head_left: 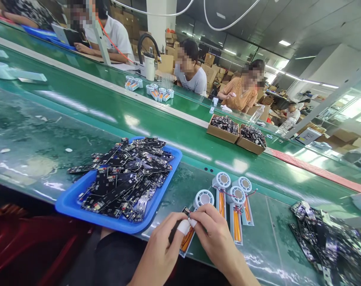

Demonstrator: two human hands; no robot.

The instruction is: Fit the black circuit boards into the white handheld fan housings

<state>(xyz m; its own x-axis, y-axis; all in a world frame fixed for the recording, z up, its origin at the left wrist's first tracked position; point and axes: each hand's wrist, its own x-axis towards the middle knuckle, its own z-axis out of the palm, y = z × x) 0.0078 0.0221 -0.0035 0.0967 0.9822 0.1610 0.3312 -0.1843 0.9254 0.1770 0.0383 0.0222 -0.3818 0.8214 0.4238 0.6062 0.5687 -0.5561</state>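
**Both hands pinch a small board over a white fan unit**

The left hand (161, 248) and the right hand (212, 234) meet at the near edge of the green table (49, 131). Their fingers (184, 226) are closed narrow, thumb and forefinger tips wrapped in white tape, and together they grip a small dark circuit board (185, 211) right at the fingertips. Under the fingers lies a white fan unit (202, 198) with an orange strip running back toward the wrists; its round head shows just beyond the fingertips.

Just to the right of the fingers, three more fan units (235, 198) lie side by side, red wires looping between them. To the left of the fingers, a blue tray (76, 198) sits heaped with black circuit boards (128, 174). Well to the right, a loose pile of boards (326, 238) spreads over the table.

Far beyond the fingers, two cardboard boxes (237, 139) of dark parts stand past the moving belt, with other people seated along the far side.
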